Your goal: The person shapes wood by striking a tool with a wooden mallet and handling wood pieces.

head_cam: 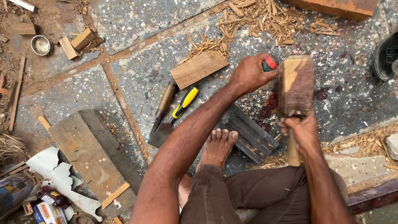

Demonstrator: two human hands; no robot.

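Wooden mallet (295,85) is hovering right of centre, its worn head raised above the speckled stone floor (137,25), its handle gripped by the right hand (303,132), which is curling fully closed around it. Just left of the mallet head, the left hand (248,74) is wrapping tightly around a chisel's red-capped handle (270,63). A bare foot (218,146) is pressing on a dark grooved board (248,133) nearer the person. Farther left, two more chisels (171,110) are lying beside a wood block (199,68).
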